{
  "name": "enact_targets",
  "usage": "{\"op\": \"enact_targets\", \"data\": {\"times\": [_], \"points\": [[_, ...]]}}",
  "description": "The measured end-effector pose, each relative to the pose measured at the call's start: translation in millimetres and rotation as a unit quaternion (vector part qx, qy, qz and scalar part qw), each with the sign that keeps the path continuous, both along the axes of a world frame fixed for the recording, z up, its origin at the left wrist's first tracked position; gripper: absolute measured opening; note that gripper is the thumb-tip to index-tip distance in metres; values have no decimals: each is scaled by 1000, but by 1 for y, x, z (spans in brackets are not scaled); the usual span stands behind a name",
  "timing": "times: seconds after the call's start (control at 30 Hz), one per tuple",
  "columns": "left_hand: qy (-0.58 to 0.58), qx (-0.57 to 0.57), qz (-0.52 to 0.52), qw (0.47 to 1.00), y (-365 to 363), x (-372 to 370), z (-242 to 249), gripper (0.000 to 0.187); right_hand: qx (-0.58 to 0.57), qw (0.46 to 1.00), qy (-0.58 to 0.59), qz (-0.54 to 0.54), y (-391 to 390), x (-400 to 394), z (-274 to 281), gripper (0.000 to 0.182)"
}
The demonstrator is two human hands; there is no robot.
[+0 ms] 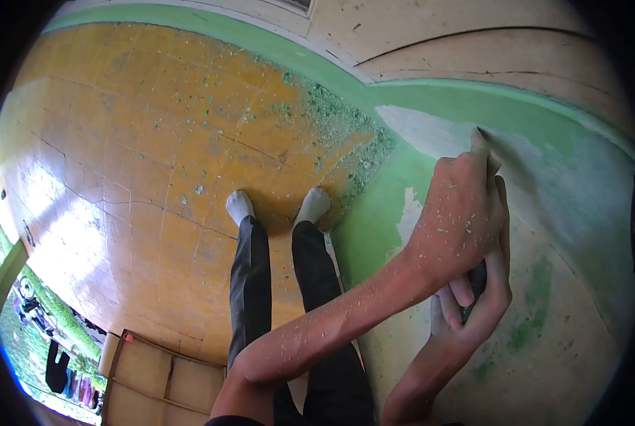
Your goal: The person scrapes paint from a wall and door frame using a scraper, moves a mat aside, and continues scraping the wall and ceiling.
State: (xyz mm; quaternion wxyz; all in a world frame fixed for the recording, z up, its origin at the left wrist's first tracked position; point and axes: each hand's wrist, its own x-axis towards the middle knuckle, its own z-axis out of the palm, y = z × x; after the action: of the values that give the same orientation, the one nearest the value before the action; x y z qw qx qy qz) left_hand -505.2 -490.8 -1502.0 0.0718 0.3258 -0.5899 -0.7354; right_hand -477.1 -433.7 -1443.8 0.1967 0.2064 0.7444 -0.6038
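Both my hands are at the green wall (374,213) on the right, closed round a dark-handled scraper (476,284), mostly hidden by my fingers. My left hand (463,206) is the upper one, its index finger stretched along the tool towards a small dark tip at the wall. Pale flakes speckle this hand and forearm. Below it, my right hand (484,298) wraps the handle's lower part. Around the hands the wall shows bare whitish patches (417,128) among remaining green paint. The blade itself cannot be made out clearly.
Green paint chips (332,121) lie over the yellow tiled floor (154,142), thickest along the wall's foot and corner. My feet in light socks (312,204) stand close to that wall. A framed panel (144,369) is at lower left, near a bright opening to outdoors.
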Motion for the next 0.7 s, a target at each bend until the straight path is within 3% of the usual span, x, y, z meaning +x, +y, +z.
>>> {"op": "enact_targets", "data": {"times": [0.07, 0.1, 0.2, 0.23, 0.27, 0.33, 0.43, 0.47, 0.5, 0.57, 0.6, 0.63, 0.67, 0.7], "points": [[-34, 49, -29, 998, -6, 2, -13, 27, 23, 994, -102, -40, 9, -6, -10, 49], [-58, 88, -49, 993, -10, 0, -16, 26, 4, 994, -111, 14, 6, -7, -6, 49], [-3, 10, -13, 1000, -5, 0, -3, 24, 11, 999, 12, 34, 8, 2, -5, 47], [-6, -46, -9, 999, -2, 1, -16, 22, 89, 995, -12, 44, 4, 3, -7, 47], [-10, -42, -8, 999, 3, 6, -20, 22, -31, 985, -151, -77, 1, -8, -11, 48], [-9, 6, -10, 1000, -9, 2, -21, 20, 8, 1000, -21, -8, 0, -2, -20, 26], [-3, -2, -13, 1000, -4, 0, -31, 18, 9, 996, -51, -77, -1, 3, -13, 26], [-10, -14, -23, 1000, -3, -1, -37, 17, -2, 992, -121, -45, 4, -7, -23, 30], [-33, 56, -57, 996, -14, 1, -36, 16, -32, 991, -120, -42, 1, -5, -18, 30], [11, -16, -3, 1000, -3, -3, -23, 16, -76, 990, -116, -36, -3, -1, -19, 30], [45, -71, 45, 995, 1, 0, -15, 15, -5, 995, -77, -58, 4, 5, -18, 31], [43, -64, 41, 996, -2, 0, -22, 15, 70, 994, -34, -82, 10, 8, -17, 32], [-3, 19, -19, 1000, -10, 1, -31, 15, 82, 992, -39, -87, 14, 9, -16, 32], [-43, 92, -71, 992, -18, 0, -34, 16, -5, 994, -84, -72, 13, 3, -20, 27]]}}
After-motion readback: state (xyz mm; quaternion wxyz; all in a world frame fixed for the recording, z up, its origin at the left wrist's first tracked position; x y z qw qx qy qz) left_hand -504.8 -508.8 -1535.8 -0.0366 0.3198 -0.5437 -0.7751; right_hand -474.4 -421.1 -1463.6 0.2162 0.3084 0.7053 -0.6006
